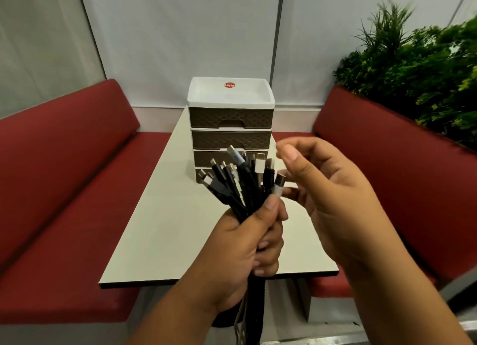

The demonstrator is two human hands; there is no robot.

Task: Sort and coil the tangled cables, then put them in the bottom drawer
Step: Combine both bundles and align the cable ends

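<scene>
**Booth:** Head view, what did you have there?

**Me:** I had the left hand [240,244] wrapped tight round a bunch of USB cables [240,182], fist upright, thumb pressed across the front. The plug ends fanned out above the fist; the loose lengths hung down past the wrist, below the edge of the table [160,231]. So the cables were in the air, in front of the drawer unit [231,127], not on the tabletop.

**Booth:** And the other hand?

**Me:** The right hand [333,197] hovered just beside the plugs, palm turned inward, fingers loosely curled and holding nothing that I could see. One fingertip sat close to a white plug [278,186]; I couldn't tell whether it touched.

**Booth:** How did you judge the handling?

**Me:** Light and limp, I reckoned. The cords would flop and snag on each other, and the smooth jackets could slip through a slack fist. The stiff plug housings looked the best place to pinch and draw one out.

**Booth:** The bottom drawer?

**Me:** Mostly hidden behind the plugs. I couldn't say whether it was open.
</scene>
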